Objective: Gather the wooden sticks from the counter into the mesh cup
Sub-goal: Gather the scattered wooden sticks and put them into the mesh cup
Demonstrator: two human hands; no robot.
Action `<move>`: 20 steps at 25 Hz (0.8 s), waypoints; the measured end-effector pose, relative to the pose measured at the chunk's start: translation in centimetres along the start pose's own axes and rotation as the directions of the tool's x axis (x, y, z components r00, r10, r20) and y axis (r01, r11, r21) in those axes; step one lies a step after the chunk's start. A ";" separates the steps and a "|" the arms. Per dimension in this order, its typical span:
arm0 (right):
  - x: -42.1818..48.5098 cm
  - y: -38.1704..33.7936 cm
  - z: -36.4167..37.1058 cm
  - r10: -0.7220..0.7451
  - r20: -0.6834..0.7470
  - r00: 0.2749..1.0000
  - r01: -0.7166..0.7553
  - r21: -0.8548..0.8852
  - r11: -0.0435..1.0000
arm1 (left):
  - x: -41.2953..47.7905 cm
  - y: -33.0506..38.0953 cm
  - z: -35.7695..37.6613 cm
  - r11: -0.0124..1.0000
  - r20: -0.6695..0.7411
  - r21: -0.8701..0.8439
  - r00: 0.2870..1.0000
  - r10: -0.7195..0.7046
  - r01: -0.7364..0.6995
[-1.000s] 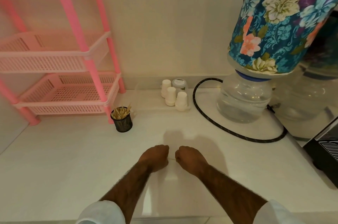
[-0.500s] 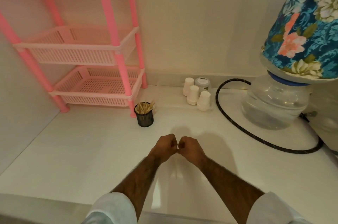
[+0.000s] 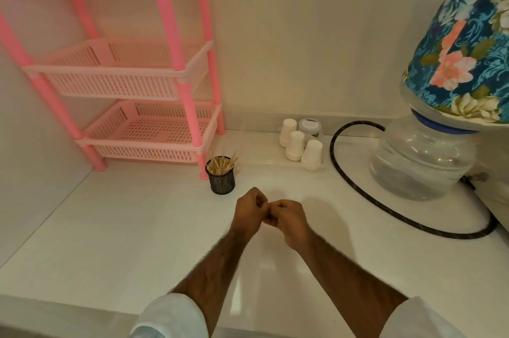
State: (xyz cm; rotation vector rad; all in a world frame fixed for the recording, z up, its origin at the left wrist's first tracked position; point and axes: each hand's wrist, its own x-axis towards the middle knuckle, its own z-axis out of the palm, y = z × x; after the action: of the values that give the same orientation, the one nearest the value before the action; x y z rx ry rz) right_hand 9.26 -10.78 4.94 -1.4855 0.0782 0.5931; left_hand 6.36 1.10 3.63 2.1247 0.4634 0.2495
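Note:
A small black mesh cup (image 3: 221, 182) stands on the white counter (image 3: 124, 227) beside the pink rack's front leg, holding several wooden sticks (image 3: 220, 165) upright. My left hand (image 3: 249, 212) and my right hand (image 3: 290, 217) are curled into fists and touch at the fingertips, just in front and to the right of the cup. A thin pale wooden stick (image 3: 270, 203) shows between the pinched fingers of both hands; most of it is hidden. I see no loose sticks on the counter.
A pink tiered basket rack (image 3: 190, 117) fills the back left corner. Three upturned white cups (image 3: 294, 144) and a jar stand by the wall. A black hose (image 3: 358, 200) loops around a water bottle (image 3: 421, 164) with a floral cover (image 3: 468, 48) on the right.
My two hands have come together from slightly apart and moved forward towards the mesh cup. The view has swung left, bringing the rack and cup nearer the middle.

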 end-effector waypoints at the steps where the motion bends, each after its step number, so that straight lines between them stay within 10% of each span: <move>1: 0.1 -0.2 0.5 -0.006 -0.020 1.000 0.007 0.028 1.000 | 0.1 0.3 -0.1 1.000 -0.023 -0.016 1.000 0.007 -0.007; 9: 1.2 -2.2 3.2 -0.090 -0.035 0.995 0.096 0.239 0.966 | 2.1 1.0 -2.3 0.989 -0.169 -0.126 0.984 0.057 -0.079; 16: 5.1 -10.3 7.1 -0.530 0.005 0.848 0.488 -0.396 0.778 | 2.9 -3.3 -6.3 0.997 -0.517 0.025 0.852 0.080 -0.078; 20: 6.9 -14.0 9.9 -0.656 0.065 0.752 0.530 -0.651 0.544 | 4.4 -4.9 -9.3 0.992 -0.331 -0.122 0.941 -0.065 0.026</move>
State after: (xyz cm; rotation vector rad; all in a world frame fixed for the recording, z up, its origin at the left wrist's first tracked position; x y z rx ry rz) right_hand 17.94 1.23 15.97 -2.0882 -0.5379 -0.1333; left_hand 5.98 12.41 4.73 1.9602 0.6781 0.6036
